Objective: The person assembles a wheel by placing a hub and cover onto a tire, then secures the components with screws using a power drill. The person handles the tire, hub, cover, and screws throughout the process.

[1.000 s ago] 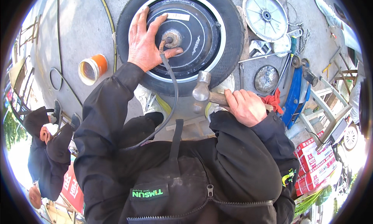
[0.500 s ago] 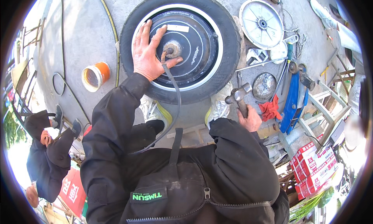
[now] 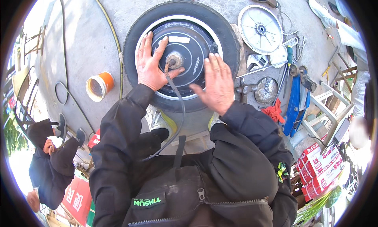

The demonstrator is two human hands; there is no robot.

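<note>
A black hub-motor wheel [image 3: 191, 41] with a silver rim and a rubber tyre [image 3: 134, 44] lies flat in front of me. From the axle [image 3: 174, 60] at its centre, a dark cable [image 3: 180, 95] runs toward my lap. My left hand [image 3: 150, 67] rests spread on the left part of the hub, thumb beside the axle. Across the wheel's near right edge reaches my right hand [image 3: 216, 83], holding nothing, its thumb apart; whether it presses on the wheel I cannot tell. A hammer [image 3: 245, 88] lies just right of the tyre.
Right of the wheel are a round silver cover [image 3: 260, 29], an adjustable wrench [image 3: 256, 61], a round metal dish [image 3: 267, 90], a red cloth [image 3: 273, 112] and a blue jack [image 3: 294, 105]. An orange-and-white bucket [image 3: 100, 86] stands left near a hose [image 3: 114, 36]. A person [image 3: 51, 164] sits at far left.
My right hand has let go of the hammer, which now lies on the ground, and has moved up and left over the wheel. My left hand stays on the hub.
</note>
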